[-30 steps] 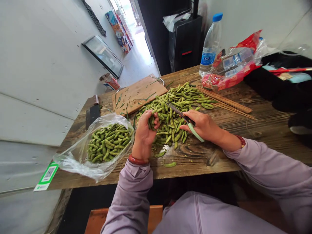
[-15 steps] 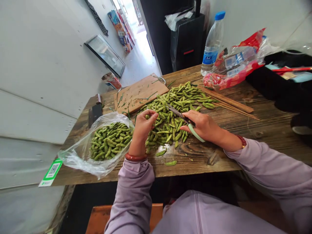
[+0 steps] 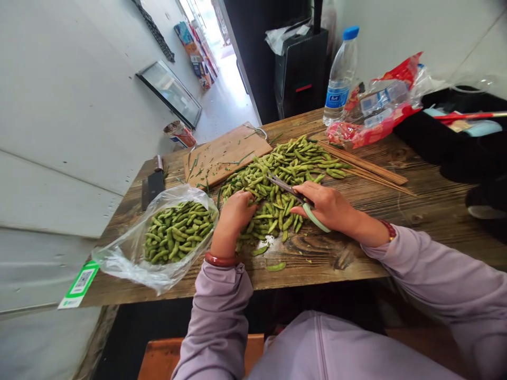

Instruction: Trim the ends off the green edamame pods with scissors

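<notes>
A pair of scissors (image 3: 284, 184) with pale green handles is in my right hand (image 3: 327, 205), blades slightly apart and pointing left over a pile of green edamame pods (image 3: 277, 211). My left hand (image 3: 236, 214) is down at the left side of the pile, fingers curled in among the pods; its fingertips and whatever they pinch are hidden. Left of that hand, a clear plastic bag (image 3: 130, 269) lies open with many pods (image 3: 178, 229) in it. Two loose pods lie near the table's front edge, one of them a flat pod (image 3: 276, 267).
A wooden cutting board (image 3: 222, 153) with green scraps lies behind the pile, a dark cleaver (image 3: 152, 187) to its left. Bamboo skewers (image 3: 364, 166), a water bottle (image 3: 339, 79) and red plastic packaging (image 3: 370, 132) are at the right back of the wooden table (image 3: 356, 264).
My left hand has lowered from a raised pinch into the pods, its fingertips now out of sight. My right hand keeps the scissors nearly in place. The view has shifted slightly.
</notes>
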Available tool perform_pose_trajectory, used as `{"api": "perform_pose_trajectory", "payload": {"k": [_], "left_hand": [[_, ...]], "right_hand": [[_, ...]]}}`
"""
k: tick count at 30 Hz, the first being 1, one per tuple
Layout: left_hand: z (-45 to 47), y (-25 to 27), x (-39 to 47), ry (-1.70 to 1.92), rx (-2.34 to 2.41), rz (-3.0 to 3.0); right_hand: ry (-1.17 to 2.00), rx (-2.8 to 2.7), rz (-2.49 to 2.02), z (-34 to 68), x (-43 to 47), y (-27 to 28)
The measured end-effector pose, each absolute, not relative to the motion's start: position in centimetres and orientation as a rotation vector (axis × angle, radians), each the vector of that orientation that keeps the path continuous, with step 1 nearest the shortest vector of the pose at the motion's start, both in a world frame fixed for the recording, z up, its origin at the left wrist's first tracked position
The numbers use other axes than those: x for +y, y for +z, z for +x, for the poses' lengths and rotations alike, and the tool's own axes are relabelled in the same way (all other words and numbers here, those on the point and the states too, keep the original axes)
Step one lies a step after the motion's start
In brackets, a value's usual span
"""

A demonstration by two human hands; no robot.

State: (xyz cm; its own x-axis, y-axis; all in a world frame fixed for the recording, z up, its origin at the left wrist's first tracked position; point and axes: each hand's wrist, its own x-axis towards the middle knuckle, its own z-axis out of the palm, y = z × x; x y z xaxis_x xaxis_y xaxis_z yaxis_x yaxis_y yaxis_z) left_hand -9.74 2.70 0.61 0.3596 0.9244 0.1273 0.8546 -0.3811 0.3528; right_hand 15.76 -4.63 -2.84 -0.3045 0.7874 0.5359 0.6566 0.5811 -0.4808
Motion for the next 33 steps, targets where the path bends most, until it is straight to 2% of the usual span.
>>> {"api": "perform_pose_trajectory", "payload": {"k": [4,7,11,17,33], "left_hand": [[-9.6,1.3,2.5,0.863,1.457,2.144],[-9.1,2.0,1.8,0.995,1.341,1.755],[-8.1,2.3,0.9,0.984,1.165,1.412],[-6.8,2.4,0.1,0.926,1.013,1.197],[-6.7,1.8,-0.1,0.905,0.975,1.136]], "right_hand": [[0.215,-2.044,-1.149,15.7,-4.7,-2.9],[0.213,-2.042,-1.156,15.7,-4.7,-2.8],[0.226,-2.049,-1.157,15.7,-4.8,-2.7],[0.204,-2.062,-1.148,15.7,-4.7,-2.7],[0.208,-2.093,-1.183,15.7,-4.8,-2.7]]}}
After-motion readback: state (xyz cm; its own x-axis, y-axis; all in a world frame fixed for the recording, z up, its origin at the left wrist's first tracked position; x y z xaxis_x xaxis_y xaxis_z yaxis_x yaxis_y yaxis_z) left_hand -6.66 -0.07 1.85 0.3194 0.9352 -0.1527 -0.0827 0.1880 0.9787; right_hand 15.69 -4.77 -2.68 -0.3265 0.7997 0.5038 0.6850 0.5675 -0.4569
